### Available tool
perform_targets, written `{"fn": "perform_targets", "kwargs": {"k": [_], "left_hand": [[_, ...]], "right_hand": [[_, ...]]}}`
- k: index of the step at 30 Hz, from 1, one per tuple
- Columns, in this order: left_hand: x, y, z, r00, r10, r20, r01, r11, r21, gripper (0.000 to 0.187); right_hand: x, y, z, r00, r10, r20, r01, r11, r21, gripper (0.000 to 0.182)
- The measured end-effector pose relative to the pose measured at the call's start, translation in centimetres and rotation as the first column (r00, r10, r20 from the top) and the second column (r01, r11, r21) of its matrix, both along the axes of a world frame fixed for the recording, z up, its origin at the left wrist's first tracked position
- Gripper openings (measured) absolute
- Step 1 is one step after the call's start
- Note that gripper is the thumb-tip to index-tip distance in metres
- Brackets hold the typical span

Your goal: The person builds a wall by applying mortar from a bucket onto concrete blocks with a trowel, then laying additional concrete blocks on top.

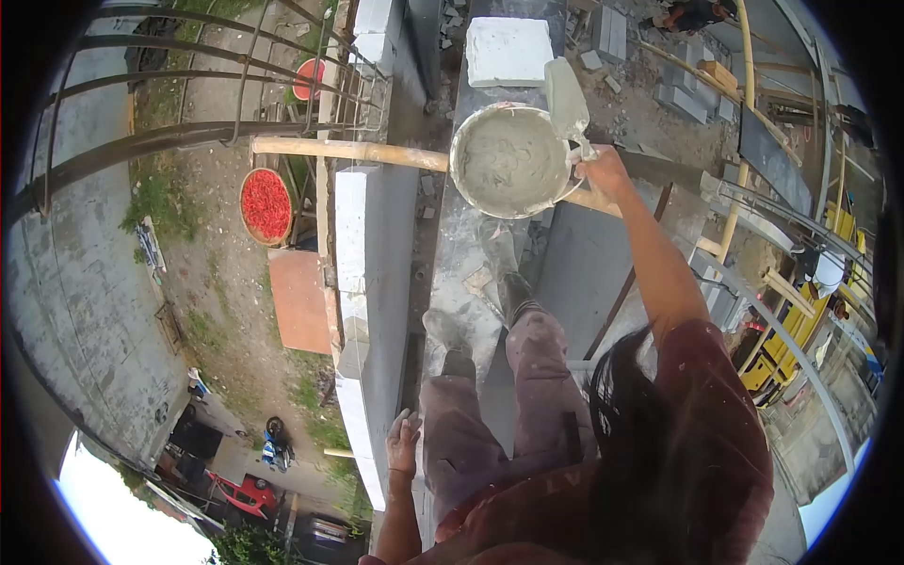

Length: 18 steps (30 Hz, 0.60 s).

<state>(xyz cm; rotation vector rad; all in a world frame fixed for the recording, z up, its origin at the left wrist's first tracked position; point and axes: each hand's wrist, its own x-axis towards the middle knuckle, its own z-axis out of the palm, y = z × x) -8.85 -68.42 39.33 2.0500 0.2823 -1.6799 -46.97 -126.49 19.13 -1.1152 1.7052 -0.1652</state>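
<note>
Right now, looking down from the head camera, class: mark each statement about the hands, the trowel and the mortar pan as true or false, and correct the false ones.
1. The right hand holds a trowel. True.
2. The mortar pan is empty. False: it holds grey mortar.
3. The left hand rests on the white block wall. True.
4. The trowel blade lies flat on the ground far below. False: it is raised beside the pan's rim.
5. A white block lies beyond the pan. True.
6. The left hand grips the pan. False: it is far from the pan.
</note>
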Motion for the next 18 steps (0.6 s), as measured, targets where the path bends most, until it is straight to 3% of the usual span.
{"fn": "perform_targets", "kwargs": {"k": [2,3,4,5,6,8,10,12,13,15,18], "left_hand": [[0.2,-4.0,-0.3,1.000,0.022,0.020,-0.021,0.999,-0.040,0.057],[0.4,-5.3,-0.1,0.998,0.044,0.038,-0.040,0.995,-0.096,0.057],[0.6,-6.3,0.0,0.999,0.025,0.043,-0.022,0.998,-0.065,0.058],[0.9,-6.7,-0.3,0.999,0.020,0.036,-0.018,0.998,-0.055,0.058],[1.0,-7.0,-0.4,0.999,0.021,0.045,-0.019,0.999,-0.029,0.058],[0.7,-7.6,-0.7,0.998,0.037,0.049,-0.038,0.999,0.014,0.058],[0.1,-8.3,-1.7,0.998,0.060,0.035,-0.061,0.998,0.031,0.058],[-0.7,-9.0,-3.8,0.992,0.126,0.009,-0.126,0.991,0.035,0.060],[-1.2,-9.5,-4.4,0.992,0.124,0.005,-0.124,0.992,0.032,0.060],[-2.2,-10.8,-6.5,0.992,0.115,-0.048,-0.116,0.993,-0.023,0.061],[-3.2,-12.3,-7.7,0.991,0.053,-0.124,-0.072,0.986,-0.152,0.062]], "right_hand": [[-5.4,0.2,-2.7,0.970,0.172,-0.174,-0.183,0.982,-0.046,0.033],[-7.6,0.9,-4.0,0.969,0.170,-0.178,-0.178,0.984,-0.032,0.033],[-9.4,1.5,-5.4,0.887,0.282,-0.365,-0.380,0.895,-0.233,0.037],[-9.8,2.1,-5.1,0.762,0.328,-0.559,-0.582,0.725,-0.368,0.042],[-10.3,3.0,-4.7,0.756,0.332,-0.564,-0.584,0.731,-0.353,0.042],[-7.0,4.3,0.5,0.824,0.360,-0.438,-0.449,0.886,-0.116,0.048],[-2.2,4.4,5.7,0.701,0.550,-0.454,-0.616,0.788,0.004,0.055],[0.9,4.1,6.5,0.532,0.694,-0.485,-0.693,0.686,0.221,0.051],[2.0,4.2,6.4,0.531,0.692,-0.489,-0.691,0.688,0.222,0.051],[4.3,3.2,5.2,0.403,0.817,-0.413,-0.775,0.544,0.321,0.045],[8.6,2.0,4.3,0.310,0.833,-0.459,-0.839,0.466,0.281,0.034]]}}
